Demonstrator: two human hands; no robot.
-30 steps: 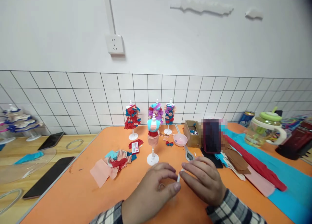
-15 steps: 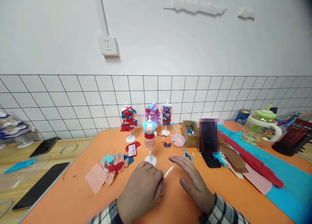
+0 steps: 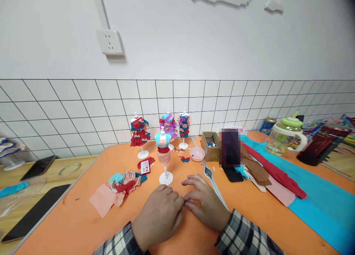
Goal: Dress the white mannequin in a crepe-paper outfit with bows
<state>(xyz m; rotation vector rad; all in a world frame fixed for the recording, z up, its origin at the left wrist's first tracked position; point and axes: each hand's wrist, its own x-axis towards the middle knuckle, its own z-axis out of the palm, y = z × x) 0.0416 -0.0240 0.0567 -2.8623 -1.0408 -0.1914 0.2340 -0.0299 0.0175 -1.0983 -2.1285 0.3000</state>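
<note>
My left hand is closed, knuckles up, low over the middle of the orange table. Beside it, my right hand has its thumb and index finger pinched together against the left fingertips, its other fingers raised and bent. Whatever lies between the fingers is hidden or too small to make out. Just beyond the hands stands a small white dress form, upright on a round base, wrapped in light blue, red and peach crepe paper. Crumpled paper scraps in peach, red and blue lie to its left.
Three decorated dress forms, one red and blue, stand behind. A pink bowl, a cardboard box, grey-handled scissors and a red-and-blue bow lie nearby. Crepe paper sheets, a clear jug and a dark red bottle occupy the right.
My right hand has moved left and its fingers have closed to meet my left hand's. A white strip and peach loops seen by the left hand no longer show. The view has shifted slightly.
</note>
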